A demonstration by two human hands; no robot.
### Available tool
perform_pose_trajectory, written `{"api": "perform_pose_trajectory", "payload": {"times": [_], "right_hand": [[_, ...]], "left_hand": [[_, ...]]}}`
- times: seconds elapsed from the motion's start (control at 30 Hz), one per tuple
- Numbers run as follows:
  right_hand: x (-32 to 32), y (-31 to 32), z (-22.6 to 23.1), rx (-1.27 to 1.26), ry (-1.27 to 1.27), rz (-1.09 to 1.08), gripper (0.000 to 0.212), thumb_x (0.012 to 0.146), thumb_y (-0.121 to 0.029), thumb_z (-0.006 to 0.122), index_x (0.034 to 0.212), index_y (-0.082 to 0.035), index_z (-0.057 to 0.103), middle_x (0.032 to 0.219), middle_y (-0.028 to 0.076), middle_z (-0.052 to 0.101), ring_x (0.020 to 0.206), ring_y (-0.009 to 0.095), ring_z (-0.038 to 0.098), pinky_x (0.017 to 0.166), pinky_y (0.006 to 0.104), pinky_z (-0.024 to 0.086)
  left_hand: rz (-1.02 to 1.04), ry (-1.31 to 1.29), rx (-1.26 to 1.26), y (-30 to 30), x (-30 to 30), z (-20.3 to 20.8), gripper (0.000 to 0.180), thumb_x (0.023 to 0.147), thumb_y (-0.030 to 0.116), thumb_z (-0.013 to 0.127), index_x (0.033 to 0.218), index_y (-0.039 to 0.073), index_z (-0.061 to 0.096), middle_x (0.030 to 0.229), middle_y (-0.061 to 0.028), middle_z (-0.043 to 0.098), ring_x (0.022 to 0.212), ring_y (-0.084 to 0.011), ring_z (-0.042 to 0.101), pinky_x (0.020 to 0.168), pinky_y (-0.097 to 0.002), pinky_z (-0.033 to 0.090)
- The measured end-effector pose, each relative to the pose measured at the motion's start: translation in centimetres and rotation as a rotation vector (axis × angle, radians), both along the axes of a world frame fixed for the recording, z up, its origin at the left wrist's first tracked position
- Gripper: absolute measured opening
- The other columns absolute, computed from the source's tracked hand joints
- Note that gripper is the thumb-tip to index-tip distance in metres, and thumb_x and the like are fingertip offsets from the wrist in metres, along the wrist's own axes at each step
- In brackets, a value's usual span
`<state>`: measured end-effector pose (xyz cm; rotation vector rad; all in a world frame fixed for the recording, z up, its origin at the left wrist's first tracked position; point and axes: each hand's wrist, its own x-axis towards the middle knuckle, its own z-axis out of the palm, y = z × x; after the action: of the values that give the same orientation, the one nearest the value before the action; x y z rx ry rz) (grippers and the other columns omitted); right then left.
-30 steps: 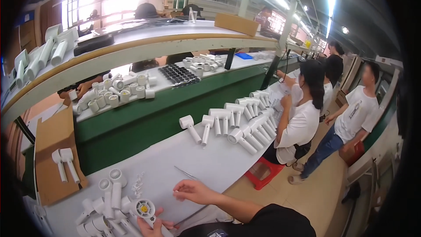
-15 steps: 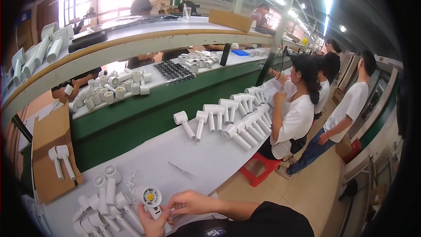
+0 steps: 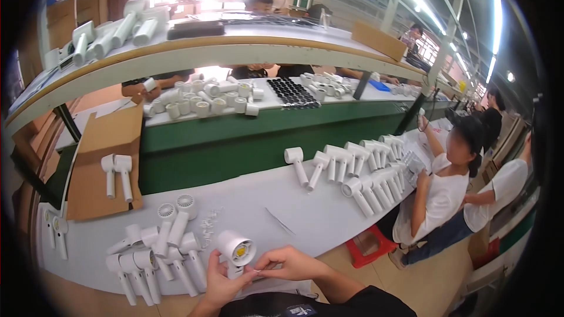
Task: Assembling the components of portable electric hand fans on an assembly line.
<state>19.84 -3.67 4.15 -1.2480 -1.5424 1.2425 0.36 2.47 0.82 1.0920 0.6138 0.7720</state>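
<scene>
My left hand (image 3: 222, 282) is wrapped around the handle of a white handheld fan (image 3: 232, 243). The fan's round head is uppermost, its open end showing a yellow centre. Against the handle, my right hand (image 3: 291, 263) has its thumb and forefinger pinched together. Whatever lies between those fingertips is too small to make out. Left of my hands, several more white handheld fans (image 3: 177, 227) lie in a heap. Small loose white pieces (image 3: 208, 225) are scattered just beyond the held fan. A thin pair of tweezers (image 3: 278, 221) rests on the white tabletop (image 3: 235, 199).
Rows of white fans (image 3: 364, 191) run along the table to the right, beside a seated co-worker (image 3: 437, 191). Two fans lie on a cardboard sheet (image 3: 88, 170) at left. A green belt (image 3: 235, 158) and a raised shelf (image 3: 264, 53) stretch across beyond.
My view has swung left, so the scene sits farther right. The held fan's head has tilted to show more of its side. The seated co-worker now has an arm raised.
</scene>
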Motion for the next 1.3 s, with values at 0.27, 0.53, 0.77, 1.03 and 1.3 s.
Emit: {"api": "perform_pose_trajectory", "payload": {"times": [0.27, 0.53, 0.77, 1.03, 1.3], "right_hand": [[-0.3, -0.2, 0.2, 0.233, -0.102, -0.042, 0.011, 0.082, -0.003, 0.068, 0.092, -0.001, 0.065, 0.088, 0.006, 0.066, 0.082, 0.017, 0.063, 0.074, 0.0284, 0.049], [0.6, 0.4, 1.4, 0.299, -0.076, -0.173, 0.015, 0.081, -0.001, 0.069, 0.096, 0.0, 0.067, 0.087, 0.007, 0.065, 0.08, 0.015, 0.062, 0.071, 0.0264, 0.048], [-0.2, 0.9, 1.3, 0.376, 0.172, -0.286, 0.02, 0.079, 0.009, 0.068, 0.097, 0.003, 0.067, 0.092, 0.01, 0.064, 0.083, 0.013, 0.061, 0.07, 0.024, 0.049], [-1.5, 0.5, 0.4, 0.346, 0.209, -0.231, 0.02, 0.079, 0.008, 0.068, 0.098, 0.003, 0.066, 0.094, 0.01, 0.064, 0.086, 0.014, 0.061, 0.073, 0.0255, 0.049], [-1.6, 1.7, 2.0, 0.45, -0.087, -0.272, 0.017, 0.074, 0.0, 0.075, 0.089, 0.0, 0.067, 0.085, 0.006, 0.067, 0.078, 0.013, 0.062, 0.068, 0.0253, 0.049]], "left_hand": [[-0.083, -0.018, -0.051, 0.3, -0.2, 0.4, 0.071, 0.075, -0.003, 0.075, 0.124, 0.002, 0.023, 0.083, -0.0122, 0.064, 0.066, -0.0156, 0.063, 0.055, -0.0273, 0.051], [0.077, -0.146, -0.127, 1.7, -0.4, 1.6, 0.051, 0.086, -0.003, 0.058, 0.125, 0.003, 0.026, 0.091, -0.0203, 0.063, 0.064, -0.0224, 0.064, 0.057, -0.0344, 0.056], [0.095, -0.217, -0.203, 2.3, 0.0, 3.3, 0.044, 0.093, 0.003, 0.049, 0.131, 0.008, 0.028, 0.094, -0.0219, 0.061, 0.063, -0.0227, 0.062, 0.056, -0.038, 0.057], [0.044, -0.196, -0.144, 1.4, -0.1, 2.1, 0.035, 0.093, 0.006, 0.051, 0.122, 0.005, 0.032, 0.09, -0.0193, 0.062, 0.058, -0.0199, 0.058, 0.049, -0.0336, 0.051], [0.116, -0.159, 0.035, 2.2, 0.3, 1.1, 0.044, 0.09, 0.004, 0.052, 0.128, 0.0, 0.029, 0.095, -0.0164, 0.061, 0.06, -0.02, 0.059, 0.052, -0.0311, 0.05]]}}
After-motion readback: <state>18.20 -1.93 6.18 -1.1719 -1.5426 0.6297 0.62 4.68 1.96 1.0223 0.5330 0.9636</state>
